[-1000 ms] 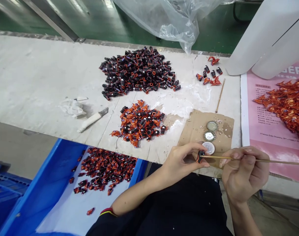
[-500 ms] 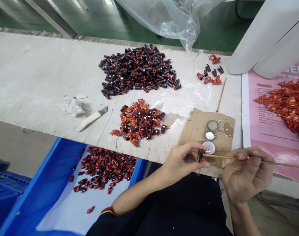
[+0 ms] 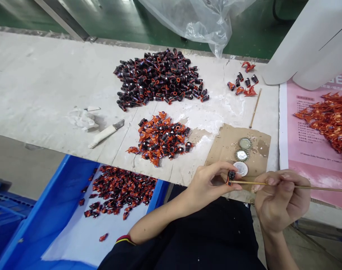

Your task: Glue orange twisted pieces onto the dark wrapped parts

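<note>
So, stick [image 3: 246, 182] prob. against blk piece [image 3: 231, 175]

A whitish, scuffed table [image 3: 47, 82] runs across the view. Behind it, a metal post [image 3: 64, 19] slants across a glossy green backdrop [image 3: 252, 39], streaked with pale reflections at upper left. Grey floor [image 3: 19, 155] shows below the table's near left edge.

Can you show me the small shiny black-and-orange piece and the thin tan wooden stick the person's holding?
Small black-and-orange piece [image 3: 231, 175]: head view, on its black upper part.
Thin tan wooden stick [image 3: 247, 182]: head view, on the bare stretch near the piece.
</note>
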### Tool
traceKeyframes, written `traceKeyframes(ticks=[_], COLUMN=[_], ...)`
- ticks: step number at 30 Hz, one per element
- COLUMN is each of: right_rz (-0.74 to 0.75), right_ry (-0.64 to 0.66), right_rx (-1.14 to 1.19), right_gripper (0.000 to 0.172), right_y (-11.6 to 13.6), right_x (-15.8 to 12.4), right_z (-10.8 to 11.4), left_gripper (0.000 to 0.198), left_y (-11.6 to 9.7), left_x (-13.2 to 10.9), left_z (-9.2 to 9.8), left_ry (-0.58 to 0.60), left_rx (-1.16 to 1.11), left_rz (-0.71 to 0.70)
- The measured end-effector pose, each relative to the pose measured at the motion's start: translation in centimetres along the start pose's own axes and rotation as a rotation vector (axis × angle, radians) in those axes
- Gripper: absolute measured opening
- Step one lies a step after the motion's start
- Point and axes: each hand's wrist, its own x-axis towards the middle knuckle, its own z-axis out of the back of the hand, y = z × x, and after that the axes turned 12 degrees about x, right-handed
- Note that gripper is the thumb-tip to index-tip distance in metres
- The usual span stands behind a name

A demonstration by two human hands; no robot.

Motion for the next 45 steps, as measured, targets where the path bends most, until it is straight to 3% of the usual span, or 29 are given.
traceKeyframes(ticks=[11,20,26,28,32,36,37,41,45], right_rz=[-0.016,-0.026,0.025,0.111,0.421,0.731,0.741,0.611,0.371], right_ry=[0.026,-0.030,-0.032,0.008,0.086,0.278,0.355,0.412,0.616], right_rx=[0.055,0.048,0.027,-0.013,-0.241,-0.687,-0.814,-1.263,-1.514], right_gripper=[0.007,0.008,0.014,0.019,0.022,0.028,0.032,0.032,0.032], right_y=[0.1,0.2,0.0,0.0,0.6,1.6,1.8,1.3,-0.7], right_x=[-0.1,0.1,0.1,0.3,2.2,6.1,7.3,12.6,17.0], right_z=[0.0,-0.3,-0.2,0.1,1.8,5.8,7.0,10.4,10.7], left_gripper=[0.029,0.029,0.028,0.028,0.026,0.023,0.023,0.022,0.022], left_y=[-0.3,-0.3,-0.1,0.0,0.1,0.1,0.1,-0.1,-0.2], left_x=[0.0,0.0,0.1,0.1,0.0,0.1,0.1,0.3,0.4], left_z=[0.2,0.2,0.1,0.0,0.0,0.1,0.1,0.1,0.1], left_ry=[0.000,-0.007,-0.023,-0.030,-0.031,-0.037,-0.039,-0.038,-0.051], left_rx=[0.038,0.044,0.059,0.055,0.030,0.042,0.045,0.048,0.069], left_rz=[-0.017,-0.022,-0.046,-0.060,-0.071,-0.077,-0.079,-0.099,-0.107])
